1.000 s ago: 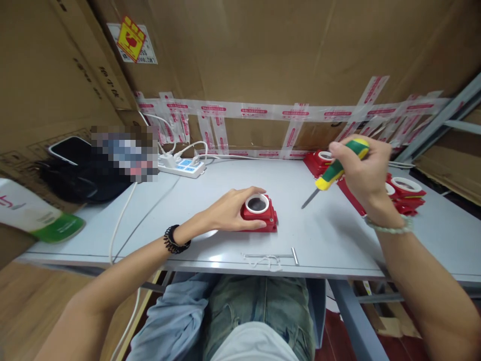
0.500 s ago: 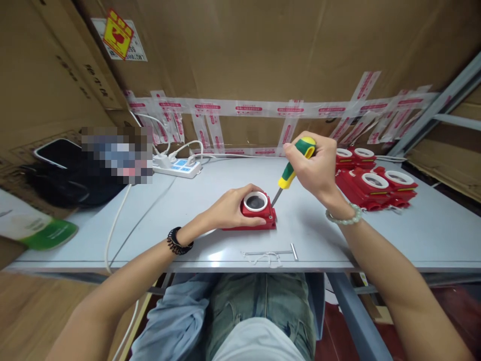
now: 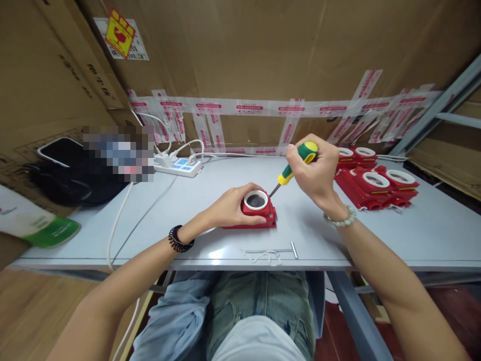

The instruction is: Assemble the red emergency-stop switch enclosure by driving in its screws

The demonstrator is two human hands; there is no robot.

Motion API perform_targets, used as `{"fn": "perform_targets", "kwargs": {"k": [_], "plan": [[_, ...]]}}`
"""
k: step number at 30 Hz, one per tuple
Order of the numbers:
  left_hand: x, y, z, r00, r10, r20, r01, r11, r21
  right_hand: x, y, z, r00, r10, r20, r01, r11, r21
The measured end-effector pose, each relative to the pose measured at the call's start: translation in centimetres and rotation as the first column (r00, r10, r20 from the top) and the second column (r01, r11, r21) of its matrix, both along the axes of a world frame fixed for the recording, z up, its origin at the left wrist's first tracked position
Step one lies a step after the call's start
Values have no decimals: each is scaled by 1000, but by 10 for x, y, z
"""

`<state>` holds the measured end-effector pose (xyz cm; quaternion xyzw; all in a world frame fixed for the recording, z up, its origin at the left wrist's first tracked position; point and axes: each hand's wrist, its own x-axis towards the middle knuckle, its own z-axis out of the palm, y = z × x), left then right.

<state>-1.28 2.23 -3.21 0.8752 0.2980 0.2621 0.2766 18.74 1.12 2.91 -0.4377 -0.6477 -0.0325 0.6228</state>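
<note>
A red box with a white ring around a dark round window lies on the pale table. My left hand grips it from the left, thumb and fingers around the ring end. In my right hand is a screwdriver with a green and yellow handle. Its shaft slants down to the left, and the tip is at the back right corner of the red box; whether it sits in a screw cannot be told. A metal T-shaped rod lies nearer the table's front edge.
Several red boxes with white rings stand at the right. A power strip with white cables is at the back left. A phone, a black bag and a green-white package lie left. Cardboard walls the back.
The screwdriver tip has moved from the right side of the red box to its back right corner, and the tool leans more. My left hand keeps its hold.
</note>
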Motion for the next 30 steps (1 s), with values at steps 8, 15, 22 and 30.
{"fn": "perform_targets", "kwargs": {"k": [8, 15, 22, 30], "plan": [[1, -1, 2, 1000, 5, -2, -5, 1000, -3, -1, 7, -5, 1000, -2, 0, 2, 1000, -18], [0, -1, 1, 1000, 6, -13, -6, 1000, 12, -4, 5, -3, 999, -35, 15, 36, 999, -31], [0, -1, 2, 1000, -5, -18, 5, 1000, 14, -1, 6, -3, 998, -61, 11, 61, 998, -21], [1, -1, 2, 1000, -10, -21, 10, 1000, 19, 0, 7, -1, 995, -90, 39, 92, 994, -58]]}}
